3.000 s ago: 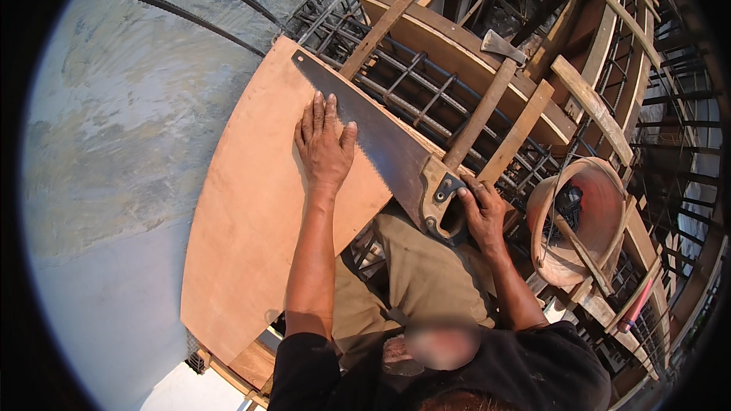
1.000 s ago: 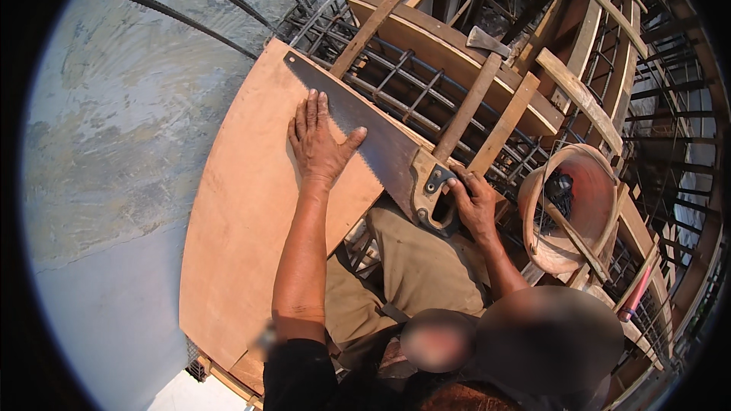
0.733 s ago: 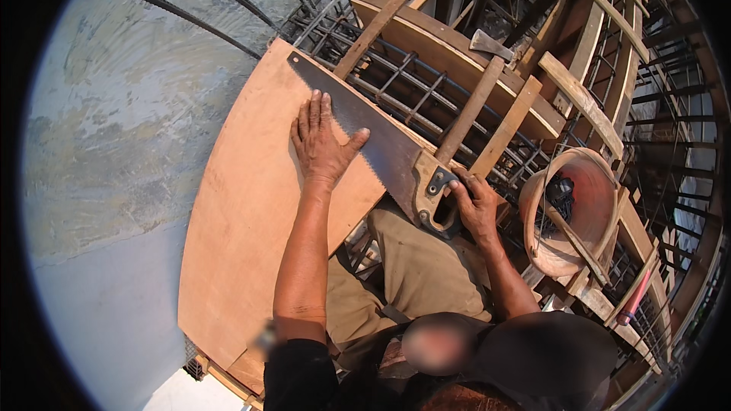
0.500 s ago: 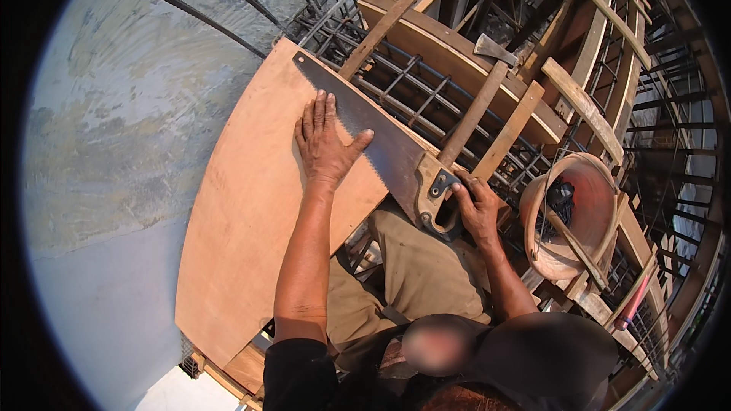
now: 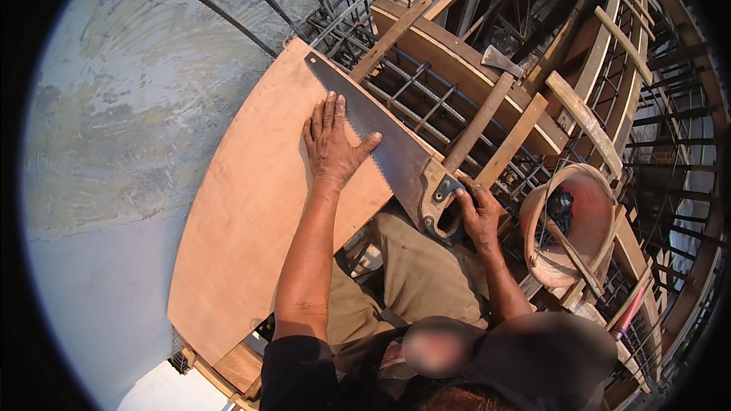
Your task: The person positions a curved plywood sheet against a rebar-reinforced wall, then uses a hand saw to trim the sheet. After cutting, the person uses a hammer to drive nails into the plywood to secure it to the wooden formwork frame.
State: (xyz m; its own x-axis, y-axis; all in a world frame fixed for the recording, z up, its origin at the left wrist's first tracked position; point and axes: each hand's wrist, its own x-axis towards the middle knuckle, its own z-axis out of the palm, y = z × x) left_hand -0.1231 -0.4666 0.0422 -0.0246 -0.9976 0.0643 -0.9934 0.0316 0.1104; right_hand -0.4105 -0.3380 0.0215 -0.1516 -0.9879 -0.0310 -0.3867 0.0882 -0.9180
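Observation:
A hand saw (image 5: 381, 147) lies flat along the right edge of a pale plywood sheet (image 5: 244, 183), its toothed edge facing left. My left hand (image 5: 333, 144) rests flat on the plywood with fingers stretched out. Its fingertips and thumb reach the saw's teeth. At the lower right, my right hand (image 5: 478, 209) is closed at the rear of the saw's wooden handle (image 5: 436, 192), thumb on top; its other fingers are partly hidden. Beneath the sheet's near edge are my knees in khaki trousers (image 5: 426, 266).
An axe-like hammer (image 5: 480, 114) and a wooden strip (image 5: 514, 141) lie across steel rebar (image 5: 426, 106) beyond the saw. A bucket (image 5: 571, 224) with dark pieces inside stands to the right. Rebar rods (image 5: 205, 7) stick out over the grey wall (image 5: 114, 106).
The view has shifted slightly, so the far end of the sheet, the saw and the rebar sit a little lower and further right. Both hands keep their places on sheet and saw.

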